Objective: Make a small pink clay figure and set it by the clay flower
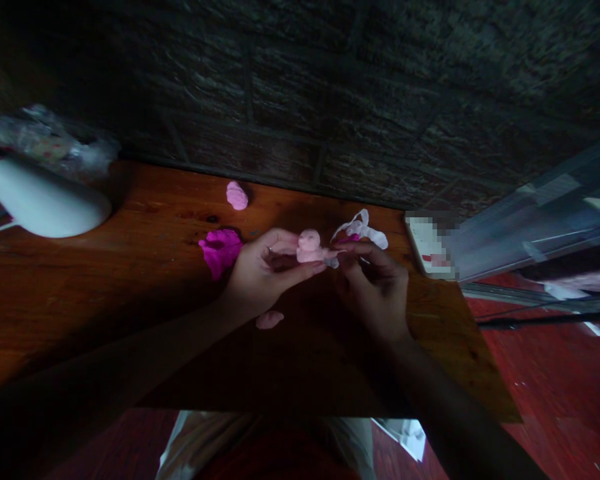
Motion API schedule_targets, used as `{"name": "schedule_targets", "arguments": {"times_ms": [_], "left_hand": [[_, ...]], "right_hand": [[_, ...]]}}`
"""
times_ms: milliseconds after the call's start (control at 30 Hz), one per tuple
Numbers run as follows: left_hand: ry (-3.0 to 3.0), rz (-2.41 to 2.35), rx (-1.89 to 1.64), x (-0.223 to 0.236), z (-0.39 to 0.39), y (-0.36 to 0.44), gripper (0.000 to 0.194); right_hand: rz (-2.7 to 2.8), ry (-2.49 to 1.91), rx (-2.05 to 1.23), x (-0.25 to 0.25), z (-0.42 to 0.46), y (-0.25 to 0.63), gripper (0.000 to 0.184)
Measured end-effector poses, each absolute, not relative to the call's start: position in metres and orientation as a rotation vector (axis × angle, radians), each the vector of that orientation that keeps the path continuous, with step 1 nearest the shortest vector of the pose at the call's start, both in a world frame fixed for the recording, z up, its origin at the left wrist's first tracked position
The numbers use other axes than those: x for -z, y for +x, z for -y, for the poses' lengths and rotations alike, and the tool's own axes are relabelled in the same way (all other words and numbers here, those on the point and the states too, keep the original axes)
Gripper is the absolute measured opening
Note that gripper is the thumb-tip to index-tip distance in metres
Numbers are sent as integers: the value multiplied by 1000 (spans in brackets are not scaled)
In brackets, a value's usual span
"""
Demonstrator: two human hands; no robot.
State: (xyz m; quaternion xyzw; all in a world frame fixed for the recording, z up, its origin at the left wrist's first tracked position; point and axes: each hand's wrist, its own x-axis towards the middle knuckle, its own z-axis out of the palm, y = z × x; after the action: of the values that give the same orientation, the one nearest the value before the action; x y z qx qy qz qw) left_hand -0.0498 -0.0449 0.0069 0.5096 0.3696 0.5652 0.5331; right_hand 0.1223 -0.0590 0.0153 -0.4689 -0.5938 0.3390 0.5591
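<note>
Between the thumb and fingers of my left hand [260,267] is a small light pink clay figure [309,247], with a round ball on top of a wider body. My right hand [377,287] is closed in a pinch at the figure's thin right end; a small whitish piece hangs there, its details too dark to make out. Left of my left hand lies a crumpled magenta clay piece [221,252]. A pale pink lump [269,320] rests on the table below the hands, and another pink lump [237,195] sits nearer the wall.
White curled strips [375,235] with a magenta bit lie behind my right hand. A phone-like white object [430,247] is by the table's right edge. At left stand a white lamp-like base [55,197] and clear plastic bags [75,150]. A dark stone wall [280,87] backs the table.
</note>
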Motion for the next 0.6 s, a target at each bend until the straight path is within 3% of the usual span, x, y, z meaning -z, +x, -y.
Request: {"name": "schedule_targets", "arguments": {"times_ms": [267, 600], "left_hand": [[1223, -893, -1344, -8, 42, -53, 32], [1234, -919, -1341, -7, 45, -50, 38]], "right_hand": [[1494, -1082, -734, -20, 59, 129, 11], [1616, -1205, -359, -12, 61, 130, 9]]}}
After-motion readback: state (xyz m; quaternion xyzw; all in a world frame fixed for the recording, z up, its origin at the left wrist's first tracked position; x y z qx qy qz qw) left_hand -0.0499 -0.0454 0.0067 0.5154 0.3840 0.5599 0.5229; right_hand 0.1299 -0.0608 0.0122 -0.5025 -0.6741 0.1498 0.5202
